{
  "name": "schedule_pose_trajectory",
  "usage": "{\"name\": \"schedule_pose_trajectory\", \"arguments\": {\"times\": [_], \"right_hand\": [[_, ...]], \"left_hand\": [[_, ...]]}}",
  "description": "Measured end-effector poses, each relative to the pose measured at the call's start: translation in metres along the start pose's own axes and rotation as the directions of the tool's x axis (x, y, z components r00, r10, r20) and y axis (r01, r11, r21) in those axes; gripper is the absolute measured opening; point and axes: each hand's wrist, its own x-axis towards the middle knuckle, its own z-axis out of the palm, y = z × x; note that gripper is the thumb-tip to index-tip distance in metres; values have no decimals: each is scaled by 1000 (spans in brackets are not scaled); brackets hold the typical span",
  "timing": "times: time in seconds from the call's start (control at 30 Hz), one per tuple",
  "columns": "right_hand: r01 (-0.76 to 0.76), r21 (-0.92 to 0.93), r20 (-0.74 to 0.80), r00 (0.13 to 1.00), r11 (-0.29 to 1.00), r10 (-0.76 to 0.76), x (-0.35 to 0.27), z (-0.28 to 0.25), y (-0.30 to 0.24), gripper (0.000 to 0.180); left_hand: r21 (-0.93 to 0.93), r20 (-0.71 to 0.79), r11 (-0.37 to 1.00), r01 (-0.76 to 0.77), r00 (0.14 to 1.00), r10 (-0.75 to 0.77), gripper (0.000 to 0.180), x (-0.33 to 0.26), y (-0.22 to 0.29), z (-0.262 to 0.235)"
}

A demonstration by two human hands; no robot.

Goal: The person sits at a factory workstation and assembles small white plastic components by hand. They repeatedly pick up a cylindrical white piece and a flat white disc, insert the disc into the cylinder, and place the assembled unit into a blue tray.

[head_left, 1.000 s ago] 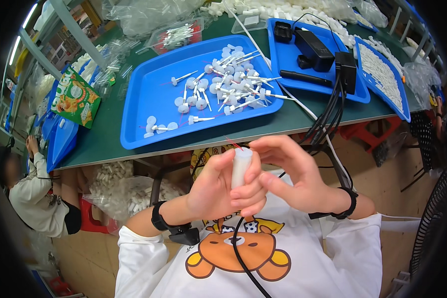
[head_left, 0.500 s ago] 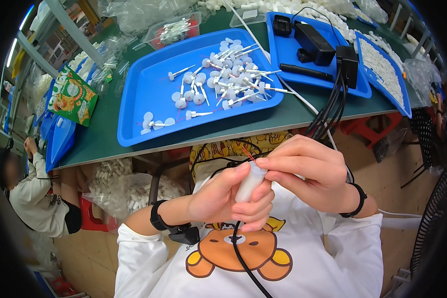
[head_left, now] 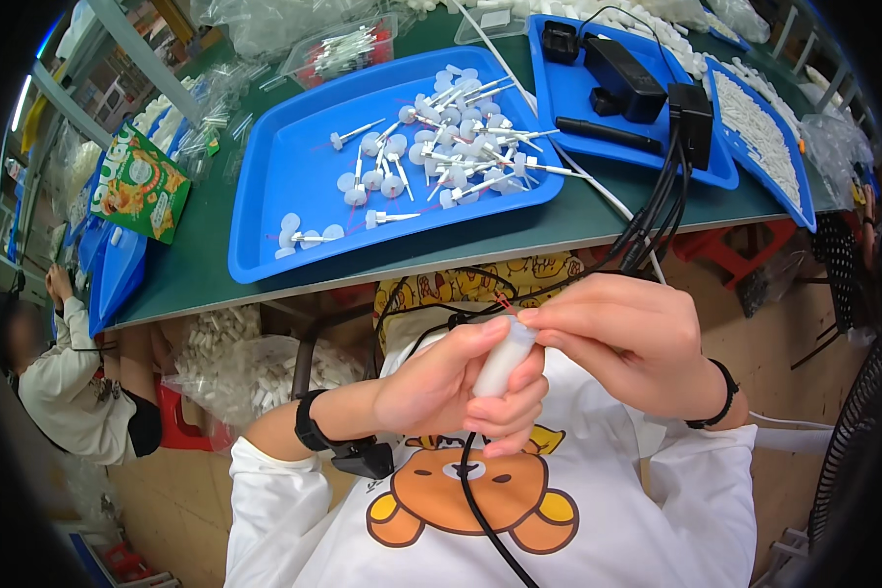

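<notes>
My left hand (head_left: pixel 426 387) is wrapped around a white plastic tube (head_left: pixel 503 367), holding it tilted in front of my chest. A translucent round cap (head_left: pixel 521 331) sits at the tube's upper end, and thin red wires (head_left: pixel 505 302) stick up beside it. The thumb and fingers of my right hand (head_left: pixel 632 328) pinch at the cap's edge; the exact grip is partly hidden by the fingertips. Beyond my hands, a blue tray (head_left: pixel 284 176) on the table bears several white rods with translucent discs (head_left: pixel 461 137) and red wires.
To the right stand a blue tray (head_left: pixel 578 147) with black adapters and cables (head_left: pixel 657 211), and another with small white pieces (head_left: pixel 755 127). A green snack bag (head_left: pixel 142 186) lies left. A plastic box (head_left: pixel 343 54) holds rods. Another person (head_left: pixel 73 382) sits at the far left.
Both hands have shifted slightly to the right with the tube. The right fingers stay at the cap's edge. The tray appears a little higher in view.
</notes>
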Motion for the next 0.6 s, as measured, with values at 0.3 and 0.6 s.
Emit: {"name": "schedule_pose_trajectory", "arguments": {"times": [0.3,0.6], "right_hand": [[125,-196,78,991,973,-111,-9,-5,-10,34],[155,-261,23,988,953,-154,-8,3,-10,36]], "left_hand": [[9,-14,998,60,998,-59,44,1,-3,-2],[140,-82,989,36,996,-25,44,2,-1,-4]]}}
